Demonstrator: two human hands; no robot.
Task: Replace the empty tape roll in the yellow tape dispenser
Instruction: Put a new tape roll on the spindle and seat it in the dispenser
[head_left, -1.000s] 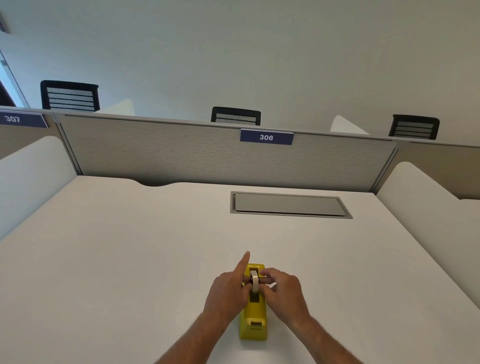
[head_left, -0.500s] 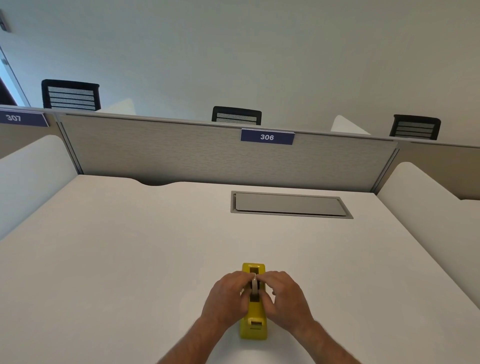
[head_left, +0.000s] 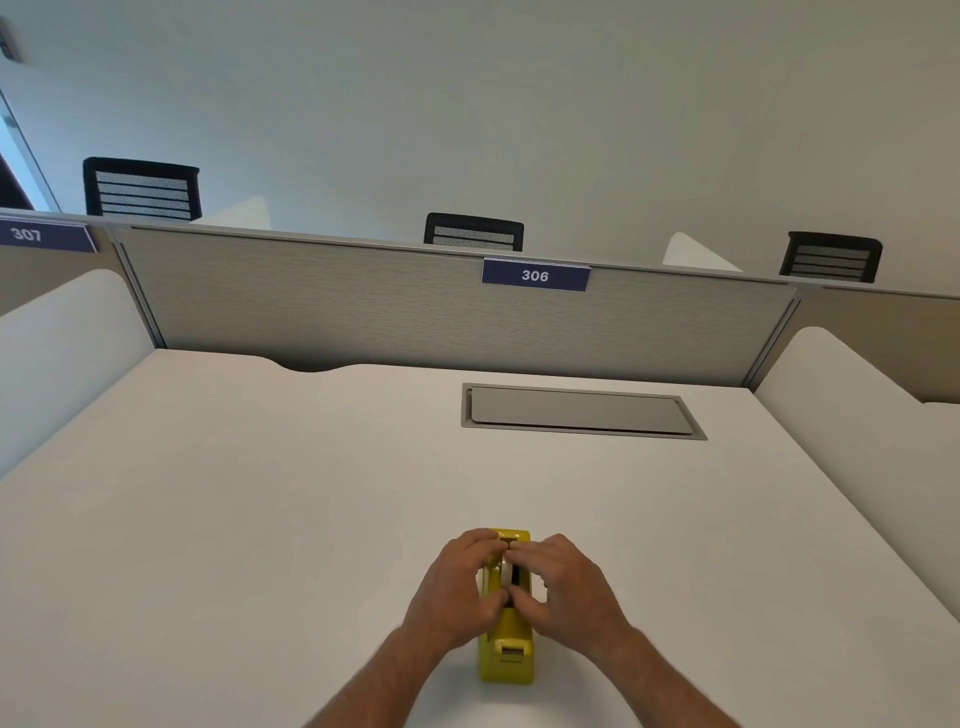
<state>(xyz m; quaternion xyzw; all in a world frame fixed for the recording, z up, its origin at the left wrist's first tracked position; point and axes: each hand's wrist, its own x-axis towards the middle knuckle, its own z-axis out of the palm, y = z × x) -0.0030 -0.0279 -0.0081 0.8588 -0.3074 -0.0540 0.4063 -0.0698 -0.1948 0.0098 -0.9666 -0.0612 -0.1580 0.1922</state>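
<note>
Tape roll (head_left: 503, 576) in yellow dispenser (head_left: 506, 657) | left hand (head_left: 457, 587) pinching it | right hand (head_left: 563, 592) pinching it

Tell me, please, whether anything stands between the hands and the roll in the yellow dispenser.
Nothing visible does. The left hand and the right hand already flank the pale roll in the yellow dispenser, their fingertips pinching it from either side. The white desk around them is bare.

White desk (head_left: 260, 519) with a grey hatch (head_left: 582, 411), bounded by a grey partition (head_left: 322, 306) bearing the label (head_left: 535, 275) "306". Three black chairs (head_left: 141, 188) stand beyond, before a plain wall (head_left: 519, 104).
</note>
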